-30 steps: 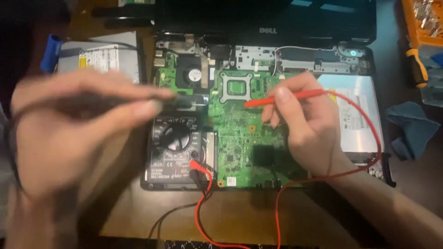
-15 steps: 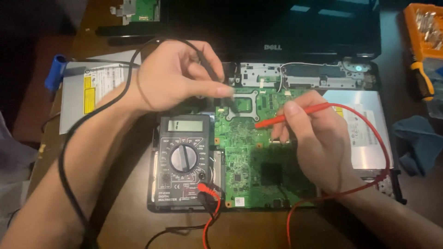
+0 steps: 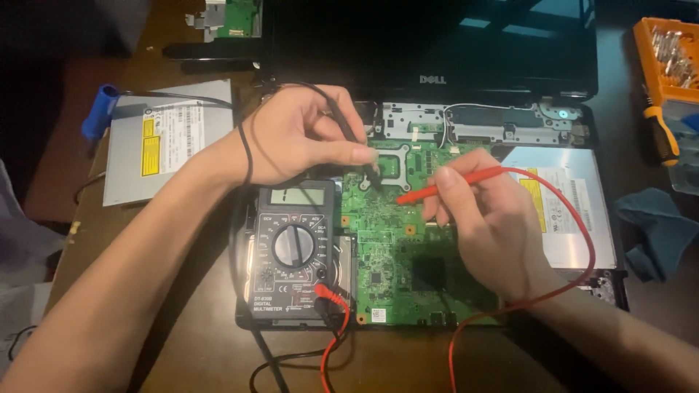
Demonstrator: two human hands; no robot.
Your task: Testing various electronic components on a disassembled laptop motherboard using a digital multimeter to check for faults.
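While both probes rest on the green circuit board (image 3: 408, 240), the measuring looks to be under way rather than finished. The left hand (image 3: 295, 138) pinches the black probe (image 3: 349, 135) between thumb and fingers, its tip down on the board near the square metal frame at the upper left. The right hand (image 3: 488, 218) pinches the red probe (image 3: 448, 185) like a pen, its tip pointing left and lying just beside the black one's. The board sits in the opened laptop (image 3: 437, 73) on the wooden tabletop (image 3: 196, 342). A black meter (image 3: 293, 251) lies over the laptop's left edge, touching the board's side, with both leads plugged in at its lower right and its dial turned off the upright. Its screen is too dim to tell whether a reading shows. So the leads are plugged in and the probes are placed; judging by this, the reading itself is what is left. A silver disc drive (image 3: 167, 142) lies to the left.
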